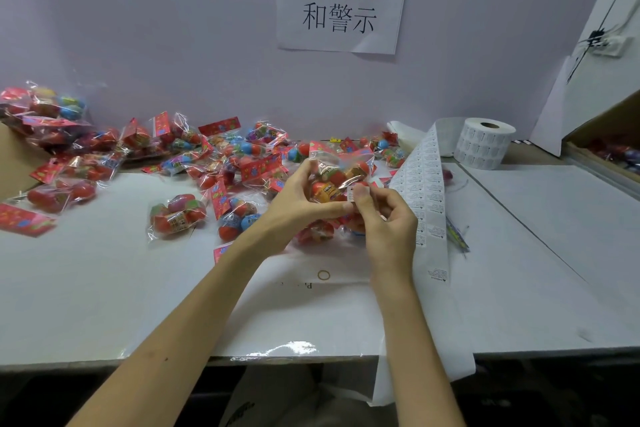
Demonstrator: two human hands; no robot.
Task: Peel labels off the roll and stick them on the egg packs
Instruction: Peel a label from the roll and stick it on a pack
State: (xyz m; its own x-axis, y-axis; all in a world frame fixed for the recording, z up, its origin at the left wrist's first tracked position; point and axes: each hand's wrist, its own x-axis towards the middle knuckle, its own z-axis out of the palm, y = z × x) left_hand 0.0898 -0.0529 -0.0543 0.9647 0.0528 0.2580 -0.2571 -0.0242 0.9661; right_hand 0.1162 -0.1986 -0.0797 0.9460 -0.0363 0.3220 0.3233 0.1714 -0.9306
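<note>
White table [104, 270] against a pale wall, paper sign [341, 0] above. Left hand [301, 198] grips one egg pack [341, 173] above the table. Right hand [388, 222] pinches a small label [351, 194] touching that pack's lower edge. More packs [207, 163] lie scattered behind. Roll [485, 142] stands upright at right, its strip [422, 184] trailing over the near edge.
</note>
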